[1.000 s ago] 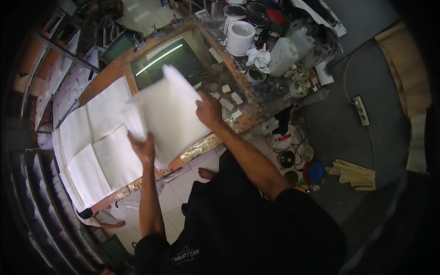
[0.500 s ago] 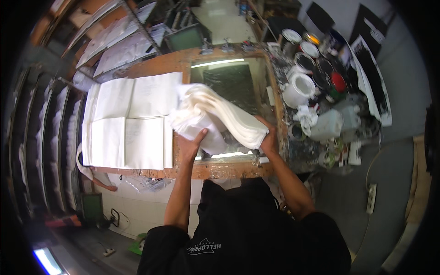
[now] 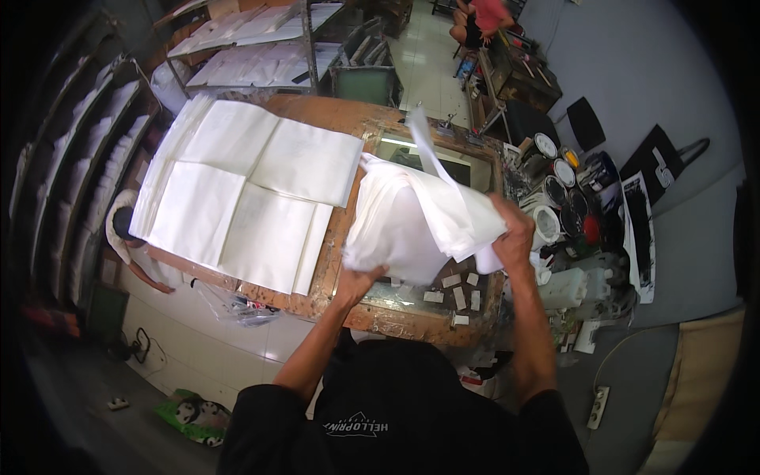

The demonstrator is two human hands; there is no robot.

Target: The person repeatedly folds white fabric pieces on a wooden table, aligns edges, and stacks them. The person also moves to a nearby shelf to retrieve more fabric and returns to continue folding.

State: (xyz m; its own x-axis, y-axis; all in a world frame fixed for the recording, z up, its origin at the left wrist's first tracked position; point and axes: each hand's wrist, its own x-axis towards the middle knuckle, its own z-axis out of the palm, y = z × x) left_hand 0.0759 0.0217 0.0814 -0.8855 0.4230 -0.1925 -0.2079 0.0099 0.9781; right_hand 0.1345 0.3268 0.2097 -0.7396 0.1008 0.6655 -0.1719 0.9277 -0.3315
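A bundle of thin, white, cloth-like sheets (image 3: 412,210) is bent in an arch between my two hands over the glass-topped part of the table. My left hand (image 3: 362,286) is closed on its lower left corner. At the right end, my right hand (image 3: 514,231) grips the bundle, its fingers partly hidden; one loose sheet flaps up at the far side. To the left, overlapping stacks of similar white sheets (image 3: 237,182) cover the wooden table (image 3: 324,109). Small pale rectangular pieces (image 3: 459,298) lie on the glass below the bundle.
Paint tubs (image 3: 546,226) and plastic jugs (image 3: 566,286) crowd the table's right side. Racks of white sheets (image 3: 261,67) stand behind and at the left. One person (image 3: 131,226) is low at the left; another (image 3: 487,16) sits at the back.
The bundle has moved right in the view and spread wider, with a loose sheet lifting. My right hand has risen outward. Small pale pieces on the glass and a person at the back now show.
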